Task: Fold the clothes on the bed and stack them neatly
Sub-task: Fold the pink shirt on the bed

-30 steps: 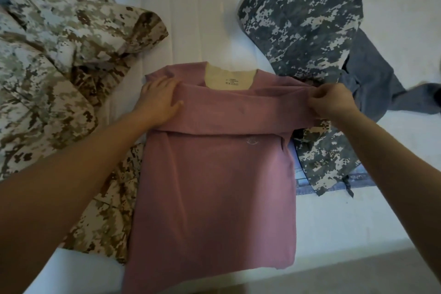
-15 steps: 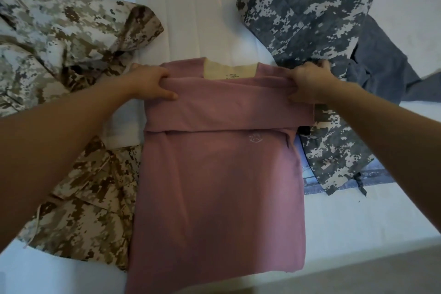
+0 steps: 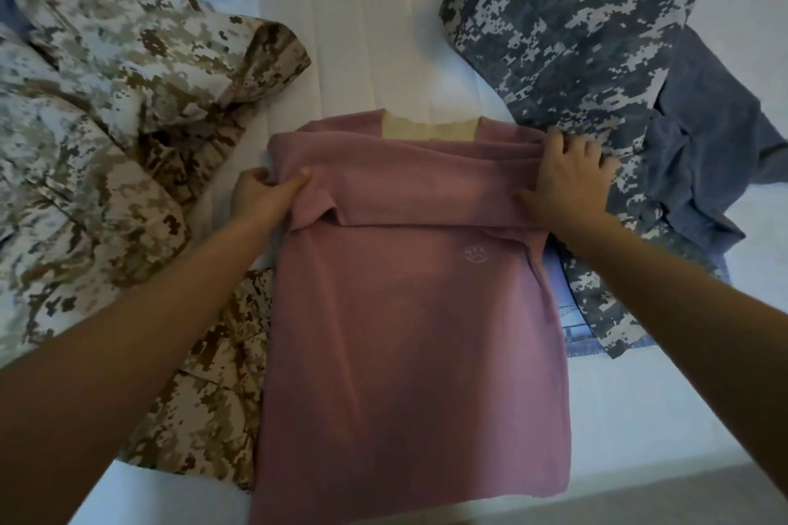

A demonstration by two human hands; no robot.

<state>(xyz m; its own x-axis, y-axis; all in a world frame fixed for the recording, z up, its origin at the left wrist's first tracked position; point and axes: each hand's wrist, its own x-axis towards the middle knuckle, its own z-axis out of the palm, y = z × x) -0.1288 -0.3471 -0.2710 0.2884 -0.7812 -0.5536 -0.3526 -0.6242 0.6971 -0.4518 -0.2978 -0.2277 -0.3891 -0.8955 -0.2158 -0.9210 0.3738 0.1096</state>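
As left hand (image 3: 265,200) regrips pink shirt (image 3: 409,332) | right hand (image 3: 571,179) now flat

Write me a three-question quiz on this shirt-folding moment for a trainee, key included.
1. True or false: the left hand pinches one end of the folded band of the pink shirt.
2. Which thing lies on the bed at the shirt's right side? A) a striped towel B) the grey camouflage garment C) a yellow raincoat
3. Missing word: the right hand presses on the band's other end with its fingers ____, not curled round the cloth.

Key: 1 true; 2 B; 3 spread.
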